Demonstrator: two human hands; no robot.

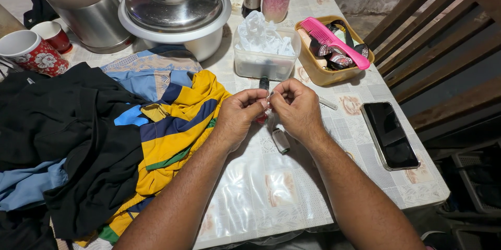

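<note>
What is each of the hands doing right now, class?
Left hand: fingers pinched shut on something small, too hidden to name.
Right hand: fingers pinched shut against the left hand's fingertips, item unclear.

Left hand [241, 111]: fingers curled, fingertips pinched together.
Right hand [296, 108]: fingertips pinched, meeting the left.
Forearms: bare, converging forward.

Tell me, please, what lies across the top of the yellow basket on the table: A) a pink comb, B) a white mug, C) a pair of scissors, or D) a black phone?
A: a pink comb rests diagonally over the rim of the yellow basket, while the black phone lies flat on the table.
</note>
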